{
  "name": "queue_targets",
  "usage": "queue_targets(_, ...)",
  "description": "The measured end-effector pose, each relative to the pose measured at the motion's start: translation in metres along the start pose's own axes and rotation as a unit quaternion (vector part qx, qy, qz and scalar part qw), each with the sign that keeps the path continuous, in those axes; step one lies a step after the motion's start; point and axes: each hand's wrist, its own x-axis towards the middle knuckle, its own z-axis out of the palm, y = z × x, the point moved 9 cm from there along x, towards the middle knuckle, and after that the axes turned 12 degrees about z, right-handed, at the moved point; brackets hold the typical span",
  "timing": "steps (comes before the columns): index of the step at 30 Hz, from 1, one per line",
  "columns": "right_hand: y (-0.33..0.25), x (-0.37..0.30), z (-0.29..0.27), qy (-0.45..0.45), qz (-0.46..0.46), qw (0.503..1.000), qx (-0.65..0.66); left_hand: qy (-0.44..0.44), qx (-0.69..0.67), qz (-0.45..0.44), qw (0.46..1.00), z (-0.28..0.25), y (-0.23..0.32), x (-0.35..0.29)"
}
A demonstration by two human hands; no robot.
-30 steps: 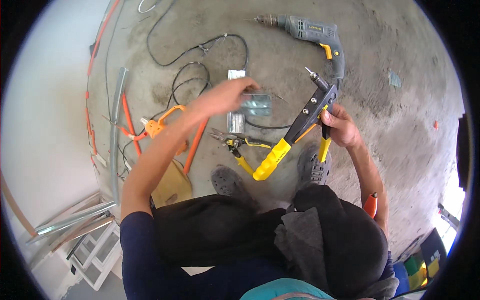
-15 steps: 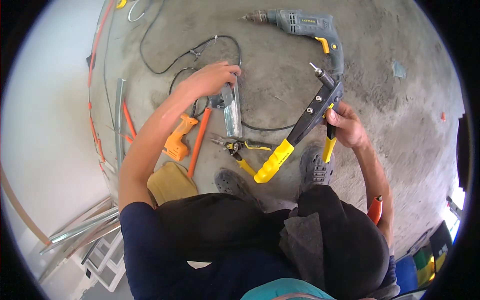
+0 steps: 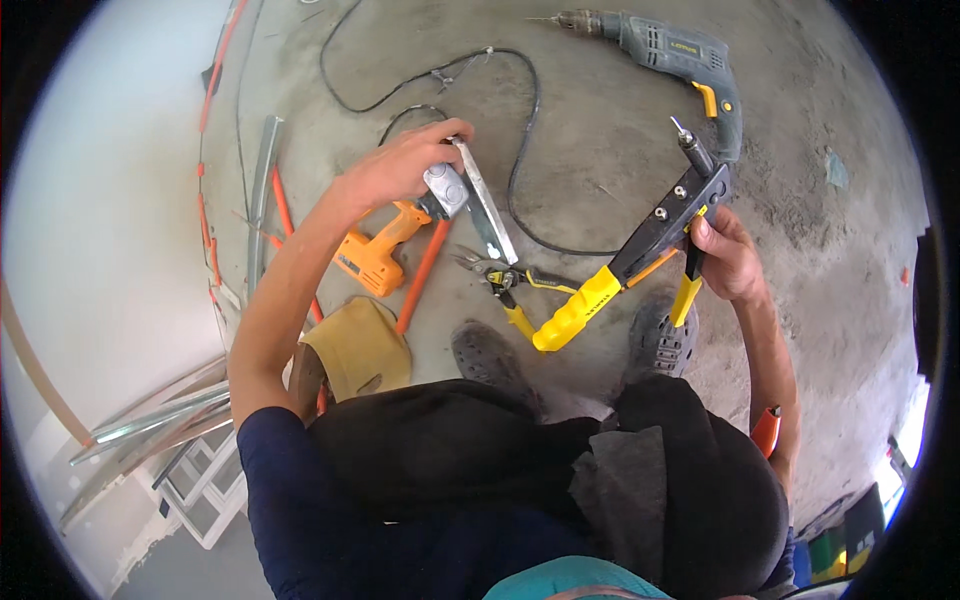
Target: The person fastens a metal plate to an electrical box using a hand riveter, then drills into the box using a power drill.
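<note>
Rivet gun (image 3: 657, 237) | right fingers (image 3: 704, 235) half-hidden | left fingers (image 3: 452, 130) apparently hold grey box (image 3: 447, 190)

Our left forearm (image 3: 300, 280) points toward one o'clock, and our left hand (image 3: 405, 165), at eleven o'clock, has its back upward and its fingers (image 3: 452, 130) bent. Our right hand (image 3: 732, 262), near three o'clock, is gripping, its thumb (image 3: 704, 233) toward half past ten.

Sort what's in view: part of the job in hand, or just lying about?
Likely in the job:
rivet gun, in the right hand
grey metal box and metal strip, at the left hand

Apparently just lying about:
drill
snips
orange power tool
orange tube
</note>
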Motion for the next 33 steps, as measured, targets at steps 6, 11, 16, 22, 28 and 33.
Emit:
queue_targets(6,0.003,0.002,0.021,-0.031,0.038,0.998,-0.025,0.076,-0.07,0.037,0.994,0.003,-0.004,-0.028)
queue_targets(11,0.019,0.014,0.058,-0.054,0.039,0.998,-0.011,0.115,-0.109,0.036,0.987,0.003,0.003,-0.034)
queue_targets(16,0.058,0.033,0.082,-0.09,0.064,0.993,-0.025,0.135,-0.17,0.056,0.975,0.005,0.014,-0.02)
queue_targets(22,0.119,0.063,0.094,-0.09,0.102,0.99,0.043,0.165,-0.197,0.068,0.964,0.012,0.009,-0.009)
queue_targets(28,0.132,0.076,0.112,-0.097,0.147,0.977,0.12,0.227,-0.271,0.011,0.935,0.03,-0.024,-0.025)
queue_targets(33,0.138,0.089,0.121,-0.085,0.171,0.975,0.114,0.244,-0.342,-0.057,0.906,0.045,-0.044,-0.042)
